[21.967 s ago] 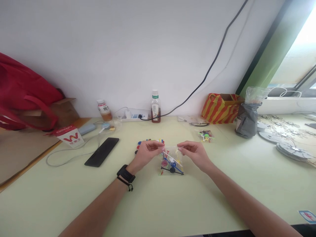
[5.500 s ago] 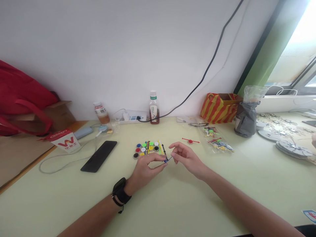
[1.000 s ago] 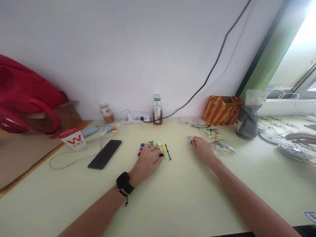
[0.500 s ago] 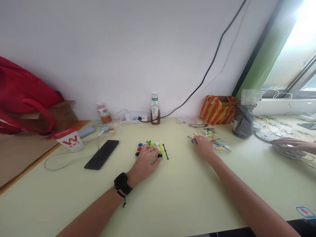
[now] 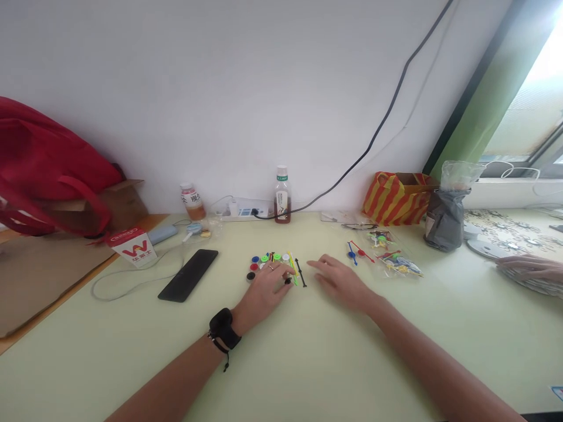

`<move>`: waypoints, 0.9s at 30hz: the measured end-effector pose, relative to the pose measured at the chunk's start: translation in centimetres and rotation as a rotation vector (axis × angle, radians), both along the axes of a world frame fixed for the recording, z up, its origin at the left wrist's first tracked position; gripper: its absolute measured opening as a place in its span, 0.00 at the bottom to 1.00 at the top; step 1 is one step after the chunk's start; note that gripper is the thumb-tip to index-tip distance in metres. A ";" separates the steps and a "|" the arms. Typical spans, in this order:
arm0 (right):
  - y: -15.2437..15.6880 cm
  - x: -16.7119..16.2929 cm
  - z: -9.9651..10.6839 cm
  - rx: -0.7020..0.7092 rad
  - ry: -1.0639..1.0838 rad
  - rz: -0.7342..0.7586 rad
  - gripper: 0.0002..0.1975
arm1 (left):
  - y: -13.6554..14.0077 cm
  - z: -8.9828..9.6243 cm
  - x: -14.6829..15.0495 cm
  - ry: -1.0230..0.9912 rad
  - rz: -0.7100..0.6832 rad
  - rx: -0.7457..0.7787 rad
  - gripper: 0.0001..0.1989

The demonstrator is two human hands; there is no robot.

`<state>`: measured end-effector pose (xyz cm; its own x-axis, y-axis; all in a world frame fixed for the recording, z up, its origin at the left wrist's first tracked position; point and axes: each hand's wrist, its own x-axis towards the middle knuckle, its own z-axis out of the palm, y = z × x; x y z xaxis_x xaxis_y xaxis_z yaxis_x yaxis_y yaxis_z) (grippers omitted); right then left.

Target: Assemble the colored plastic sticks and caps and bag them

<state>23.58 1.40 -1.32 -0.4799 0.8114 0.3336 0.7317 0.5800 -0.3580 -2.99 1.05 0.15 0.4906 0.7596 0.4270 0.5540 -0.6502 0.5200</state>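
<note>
The left hand (image 5: 264, 286), low over the table (image 5: 316, 363), has thumb and finger drawn in on a black disc (image 5: 288, 281). The right hand (image 5: 343, 284) is half spread, its fingertips just beside a black arrow (image 5: 301, 272) that lies flat; a green stick (image 5: 295, 276) lies between that arrow and the left hand. A blue disc (image 5: 255, 259), a red disc (image 5: 254, 266) and a white disc (image 5: 285, 257) sit around the left hand (what it covers is hard to make out). Beyond the right hand, a blue spinner (image 5: 351, 254) lies beside a red spinner (image 5: 361, 252), near a clear bag (image 5: 399, 264) of parts. At far right, a co-worker's hand (image 5: 532, 266) rests on grey plates (image 5: 534, 284).
</note>
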 end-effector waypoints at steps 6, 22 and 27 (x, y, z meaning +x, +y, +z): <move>-0.8 -1.8 0.3 0.015 -0.082 0.086 0.18 | 0.1 -0.2 0.1 -0.022 -0.002 -0.024 0.02; -0.6 -0.1 0.8 -0.079 0.359 0.036 0.11 | -0.4 0.1 1.1 -0.419 0.023 -0.339 0.11; -1.0 -0.9 1.7 -0.212 0.661 0.091 0.07 | -0.3 -0.7 1.2 -0.589 -0.012 -0.559 0.19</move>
<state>22.67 0.43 0.38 -0.3002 0.8574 0.4181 0.2730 0.4972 -0.8236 -1.77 0.76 -0.58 0.3135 0.9331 0.1765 0.0829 -0.2120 0.9737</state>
